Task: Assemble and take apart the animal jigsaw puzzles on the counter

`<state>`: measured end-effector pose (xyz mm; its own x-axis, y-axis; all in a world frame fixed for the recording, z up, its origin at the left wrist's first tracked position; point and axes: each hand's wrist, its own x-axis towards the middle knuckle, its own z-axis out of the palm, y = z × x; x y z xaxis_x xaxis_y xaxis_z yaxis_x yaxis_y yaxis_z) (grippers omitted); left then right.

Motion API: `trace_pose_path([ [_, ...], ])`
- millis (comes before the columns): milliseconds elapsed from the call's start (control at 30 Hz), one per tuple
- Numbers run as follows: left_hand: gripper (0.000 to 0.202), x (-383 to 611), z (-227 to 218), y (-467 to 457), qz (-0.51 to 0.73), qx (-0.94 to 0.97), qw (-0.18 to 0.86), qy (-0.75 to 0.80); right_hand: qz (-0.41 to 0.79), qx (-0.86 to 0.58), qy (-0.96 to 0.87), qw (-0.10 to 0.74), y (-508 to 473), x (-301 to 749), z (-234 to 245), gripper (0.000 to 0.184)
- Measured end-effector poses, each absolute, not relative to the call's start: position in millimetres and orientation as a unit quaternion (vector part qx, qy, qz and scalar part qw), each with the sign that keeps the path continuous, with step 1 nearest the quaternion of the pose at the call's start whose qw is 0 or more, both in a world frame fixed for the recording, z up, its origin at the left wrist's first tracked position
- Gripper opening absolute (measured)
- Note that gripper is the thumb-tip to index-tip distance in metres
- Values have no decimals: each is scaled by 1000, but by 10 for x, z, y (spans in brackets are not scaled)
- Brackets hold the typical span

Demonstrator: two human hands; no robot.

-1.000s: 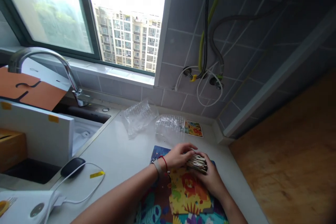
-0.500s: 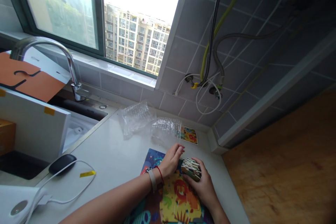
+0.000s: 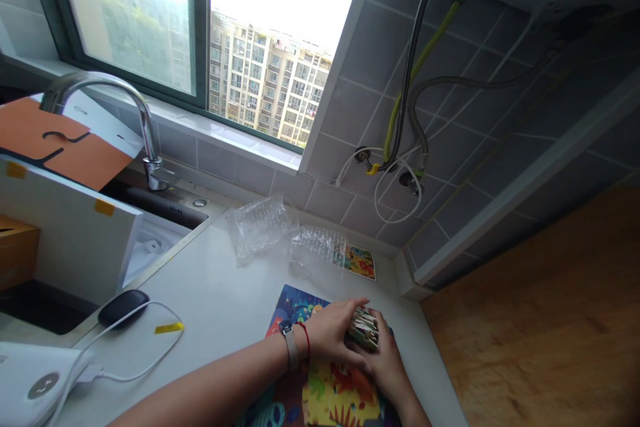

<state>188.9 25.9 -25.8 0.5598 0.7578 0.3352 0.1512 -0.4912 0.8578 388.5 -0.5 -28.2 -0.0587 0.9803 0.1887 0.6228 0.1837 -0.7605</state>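
A stack of jigsaw puzzle pieces [image 3: 365, 328] sits between my two hands, pale edges facing up. My left hand [image 3: 331, 332], with a watch and red cord at its wrist, closes on the stack's left side. From the right, my right hand [image 3: 389, 359] curls round the same stack, thumb reaching toward the left hand. Beneath both hands lies a colourful jigsaw puzzle [image 3: 330, 397] with a lion on yellow and blue parts at its far left corner. The hands cover much of its middle.
Behind the puzzle lie crumpled clear plastic wrappers [image 3: 317, 247] and a small picture card [image 3: 361, 261]. A black oval device [image 3: 123, 308], white cable [image 3: 165, 357] and white box-like device [image 3: 37, 383] are at left, near the sink with its faucet [image 3: 150, 140]. Tiled wall stands behind.
My left hand has moved right and down from beside the stack to close on it together with my right hand. The view has shifted slightly.
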Motion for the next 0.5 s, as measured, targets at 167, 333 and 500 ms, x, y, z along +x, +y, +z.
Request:
trace_pose_path([
  [167,119,1919,-285,272,354,783,405,310,248,-563,-716,329,-4,3986,-336,69],
  [333,111,1923,-296,283,355,765,421,333,243,-557,-735,302,-2,4043,-320,70],
  [500,94,1919,-279,285,343,748,426,377,237,-575,-726,294,11,4067,-321,65],
])
